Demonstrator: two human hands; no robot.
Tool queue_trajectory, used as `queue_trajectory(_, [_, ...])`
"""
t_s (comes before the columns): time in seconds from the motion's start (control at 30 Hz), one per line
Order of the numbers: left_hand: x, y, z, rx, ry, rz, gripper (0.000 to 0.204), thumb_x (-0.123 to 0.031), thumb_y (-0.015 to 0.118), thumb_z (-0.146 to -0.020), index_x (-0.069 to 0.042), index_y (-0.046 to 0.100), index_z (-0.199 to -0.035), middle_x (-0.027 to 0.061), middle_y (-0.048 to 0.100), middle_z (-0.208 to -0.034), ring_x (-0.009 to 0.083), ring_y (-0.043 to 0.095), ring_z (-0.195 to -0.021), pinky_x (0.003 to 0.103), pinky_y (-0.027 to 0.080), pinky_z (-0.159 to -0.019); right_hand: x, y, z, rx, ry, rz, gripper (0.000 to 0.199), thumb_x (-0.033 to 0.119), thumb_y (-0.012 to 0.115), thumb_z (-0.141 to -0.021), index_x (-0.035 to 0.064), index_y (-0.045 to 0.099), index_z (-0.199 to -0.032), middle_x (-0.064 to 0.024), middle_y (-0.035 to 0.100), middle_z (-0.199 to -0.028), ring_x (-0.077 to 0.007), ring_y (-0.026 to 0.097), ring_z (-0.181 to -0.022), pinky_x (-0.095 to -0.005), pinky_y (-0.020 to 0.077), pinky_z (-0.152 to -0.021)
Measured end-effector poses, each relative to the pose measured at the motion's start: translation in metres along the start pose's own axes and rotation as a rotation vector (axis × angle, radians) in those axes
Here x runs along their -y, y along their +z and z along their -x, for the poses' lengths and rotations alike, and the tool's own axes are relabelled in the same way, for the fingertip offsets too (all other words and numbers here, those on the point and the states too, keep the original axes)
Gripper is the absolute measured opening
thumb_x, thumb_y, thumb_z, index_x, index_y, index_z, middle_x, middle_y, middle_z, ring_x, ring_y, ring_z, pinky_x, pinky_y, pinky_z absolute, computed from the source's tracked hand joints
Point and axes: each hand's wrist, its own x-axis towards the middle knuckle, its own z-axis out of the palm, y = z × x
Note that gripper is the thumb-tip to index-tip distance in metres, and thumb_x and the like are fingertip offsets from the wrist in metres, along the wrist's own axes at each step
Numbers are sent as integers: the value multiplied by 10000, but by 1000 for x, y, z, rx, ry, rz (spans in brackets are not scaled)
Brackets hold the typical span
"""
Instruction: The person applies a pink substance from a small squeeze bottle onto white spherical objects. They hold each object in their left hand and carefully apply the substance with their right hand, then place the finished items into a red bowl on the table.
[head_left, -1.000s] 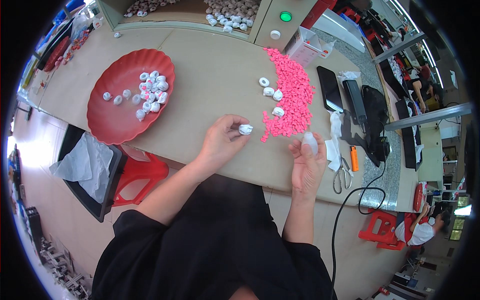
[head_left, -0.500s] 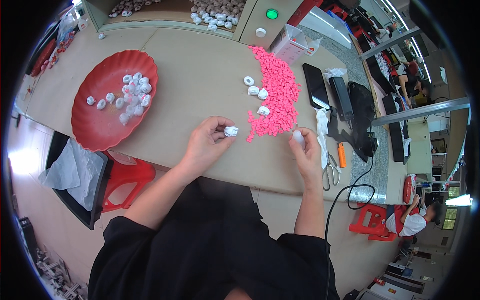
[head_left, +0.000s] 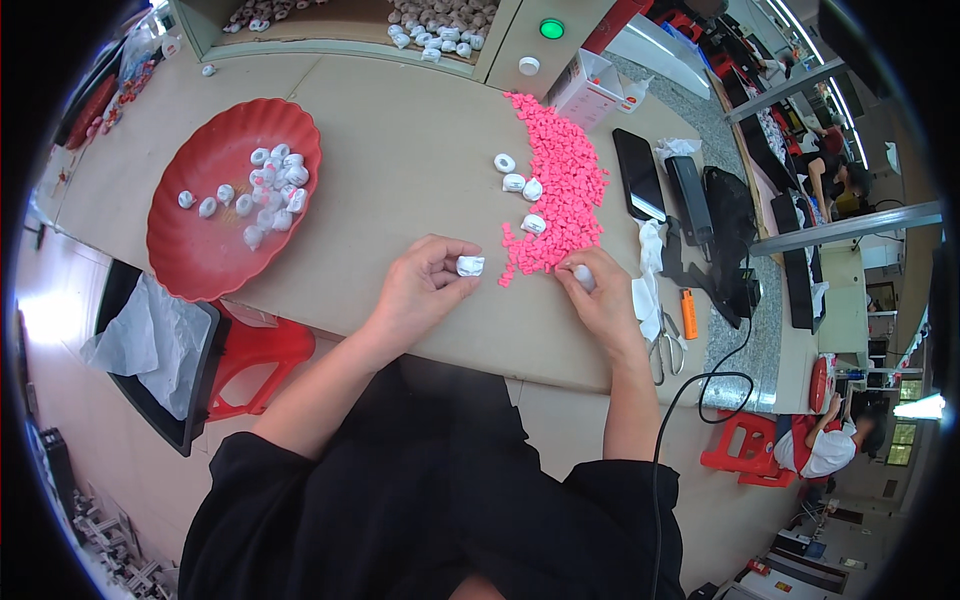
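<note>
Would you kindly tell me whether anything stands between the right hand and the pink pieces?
Nothing visible does: the right hand, holding a white rounded object, is right at the lower edge of the pink pieces, though contact is unclear.

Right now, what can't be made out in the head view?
Head view:
Much of the pale item: covered by the right hand.
Underside of the white piece in the left hand: faces away.
Count of pink pieces: too small, heaped.
Cabinet top: cut by the upper edge.
</note>
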Motion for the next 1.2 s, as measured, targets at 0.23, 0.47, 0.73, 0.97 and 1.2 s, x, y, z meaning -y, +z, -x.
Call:
queue_trajectory(0.23, [1,-2,0,84,84,-24,309,87,521,-821,46,519,-1127,76,469,-1053,144,547,-958,243,482,-845,43,28,25,-131,262,-641,73,27,605,-815,-12,585,-873,-25,587,-756,-49,517,-680,-190,408,-595])
queue_trajectory(0.47, [1,-3,2,156,7,93,285,54,474,-862,49,511,-1144,91,500,-1044,162,573,-938,271,478,-841,58,61,21,-49,301,-942,109,11,612,-801,1,593,-908,-79,632,-783,-68,523,-607,-186,404,-524])
queue_trajectory(0.73, [-9,-3,5,227,13,62,260,35,470,-863,43,526,-1117,110,508,-1036,181,592,-916,268,488,-825,57,59,17,44,376,-957,118,27,627,-801,29,534,-874,-55,617,-787,-91,608,-720,-198,453,-571])
queue_trajectory(0.97, [-7,-7,3,245,19,-31,236,42,478,-854,30,558,-1075,101,528,-1004,146,572,-865,253,490,-762,56,58,16,13,395,-821,129,29,646,-789,4,562,-884,-55,613,-760,-89,593,-711,-203,464,-600])
queue_trajectory(1.2, [-1,-4,2,160,-18,116,233,-16,511,-864,49,549,-1085,108,579,-1004,140,589,-862,249,498,-769,66,67,14,-108,379,-761,131,60,655,-792,-9,593,-885,-36,608,-752,-65,556,-674,-191,424,-564])
